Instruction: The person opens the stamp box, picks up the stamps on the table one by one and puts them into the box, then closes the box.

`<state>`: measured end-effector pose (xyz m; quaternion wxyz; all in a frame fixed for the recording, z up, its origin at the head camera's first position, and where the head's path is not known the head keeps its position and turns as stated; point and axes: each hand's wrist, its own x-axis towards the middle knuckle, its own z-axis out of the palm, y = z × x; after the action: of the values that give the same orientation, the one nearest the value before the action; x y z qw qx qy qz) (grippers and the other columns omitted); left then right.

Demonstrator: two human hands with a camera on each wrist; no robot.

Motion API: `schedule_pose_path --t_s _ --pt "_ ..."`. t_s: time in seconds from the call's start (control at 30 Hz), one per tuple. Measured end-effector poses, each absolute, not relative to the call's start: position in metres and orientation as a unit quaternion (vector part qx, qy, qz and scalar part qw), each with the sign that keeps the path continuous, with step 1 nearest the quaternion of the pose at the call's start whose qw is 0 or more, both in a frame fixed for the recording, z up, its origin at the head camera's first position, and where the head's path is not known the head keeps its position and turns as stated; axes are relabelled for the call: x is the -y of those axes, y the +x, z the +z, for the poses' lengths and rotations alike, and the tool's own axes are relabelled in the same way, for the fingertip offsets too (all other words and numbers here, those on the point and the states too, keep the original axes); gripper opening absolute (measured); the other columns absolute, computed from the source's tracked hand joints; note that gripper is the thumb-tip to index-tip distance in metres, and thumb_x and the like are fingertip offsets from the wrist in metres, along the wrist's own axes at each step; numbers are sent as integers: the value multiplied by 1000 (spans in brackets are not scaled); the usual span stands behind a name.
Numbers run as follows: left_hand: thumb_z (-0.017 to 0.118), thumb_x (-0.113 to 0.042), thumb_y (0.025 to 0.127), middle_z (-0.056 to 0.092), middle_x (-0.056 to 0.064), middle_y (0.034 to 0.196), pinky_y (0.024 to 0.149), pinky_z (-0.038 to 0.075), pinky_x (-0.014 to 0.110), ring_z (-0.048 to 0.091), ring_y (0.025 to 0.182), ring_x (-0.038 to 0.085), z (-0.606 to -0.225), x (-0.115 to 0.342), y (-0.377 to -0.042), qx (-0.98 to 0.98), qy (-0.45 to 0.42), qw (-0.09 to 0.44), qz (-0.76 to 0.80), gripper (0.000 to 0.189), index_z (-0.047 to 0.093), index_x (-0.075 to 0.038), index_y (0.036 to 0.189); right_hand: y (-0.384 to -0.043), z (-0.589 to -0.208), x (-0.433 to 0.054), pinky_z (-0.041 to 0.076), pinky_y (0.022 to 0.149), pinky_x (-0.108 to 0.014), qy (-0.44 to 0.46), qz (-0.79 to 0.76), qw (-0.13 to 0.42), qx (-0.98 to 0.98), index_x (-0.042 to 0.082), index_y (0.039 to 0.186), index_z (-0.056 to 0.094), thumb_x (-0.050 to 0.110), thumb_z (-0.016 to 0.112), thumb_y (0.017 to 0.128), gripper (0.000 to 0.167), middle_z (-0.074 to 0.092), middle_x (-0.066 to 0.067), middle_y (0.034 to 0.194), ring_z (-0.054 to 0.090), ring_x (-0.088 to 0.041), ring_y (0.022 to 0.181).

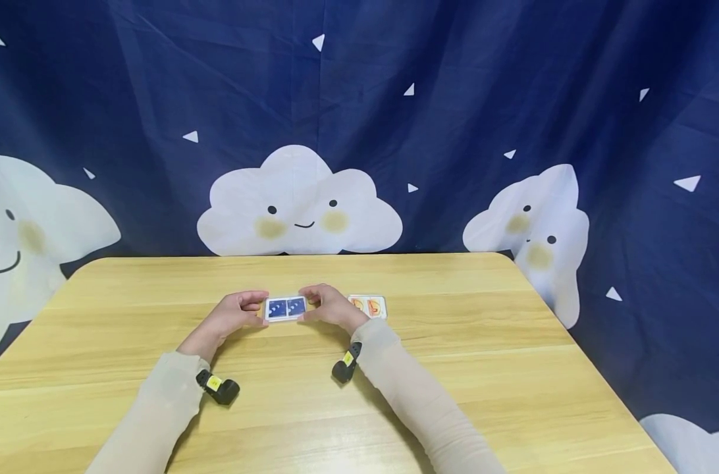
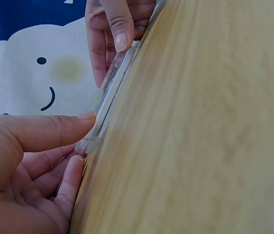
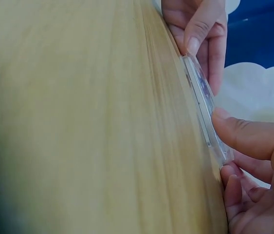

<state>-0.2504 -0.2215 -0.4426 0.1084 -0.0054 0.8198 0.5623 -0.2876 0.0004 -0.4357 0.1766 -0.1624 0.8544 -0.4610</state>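
Note:
A flat, clear-edged plastic case (image 1: 286, 308) showing two dark blue pictures with pale crescent shapes lies at the middle of the table. My left hand (image 1: 235, 315) pinches its left end, the thumb (image 2: 63, 130) on the case and the other fingers lower down. At the opposite end, my right hand (image 1: 334, 308) pinches it between thumb (image 3: 244, 134) and fingers. Both wrist views show the case (image 3: 202, 105) edge-on, close to the tabletop. Whether it touches the wood I cannot tell.
A second flat case (image 1: 376, 307) with orange and red pictures lies just right of my right hand, partly covered by it. The light wooden table (image 1: 484, 388) ends at a dark blue curtain (image 1: 454, 131) with cloud prints. A small black device (image 1: 218, 387) is strapped to each wrist.

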Motion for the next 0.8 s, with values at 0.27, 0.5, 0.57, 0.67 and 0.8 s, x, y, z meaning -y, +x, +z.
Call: schedule_pose_path --t_s 0.27,0.5,0.57,0.67,0.8 --pt "74 4 73 47 24 133 88 42 26 44 112 29 -441 221 -248 -820 0 113 562 67 45 6 135 -288 -437 1 41 99 -32 -157 -458 175 -857 10 128 58 10 80 74 59 58 -1 119 52 -15 107" --pt "74 3 73 48 23 133 91 41 32 45 111 29 -442 220 -249 -825 -12 109 554 67 47 4 135 -290 -438 0 42 98 -31 -156 -462 181 -854 10 128 58 9 80 73 59 59 -1 118 52 -16 107" --pt "75 3 73 48 22 133 92 41 34 44 111 29 -443 220 -250 -826 -12 107 554 67 47 3 134 -291 -438 0 42 96 -30 -153 -464 181 -854 10 127 58 8 80 72 60 59 -2 116 52 -16 105" --pt "75 3 73 49 22 132 92 41 35 44 111 29 -443 219 -251 -828 -12 105 551 67 47 3 134 -292 -437 0 43 95 -29 -152 -464 183 -853 10 127 59 7 80 72 60 59 -2 114 52 -15 104" --pt "75 2 73 49 23 131 90 42 32 45 110 28 -442 220 -250 -830 -10 104 548 67 47 4 134 -292 -435 0 43 95 -30 -153 -459 185 -855 10 128 58 7 80 72 60 59 -2 114 52 -16 104"
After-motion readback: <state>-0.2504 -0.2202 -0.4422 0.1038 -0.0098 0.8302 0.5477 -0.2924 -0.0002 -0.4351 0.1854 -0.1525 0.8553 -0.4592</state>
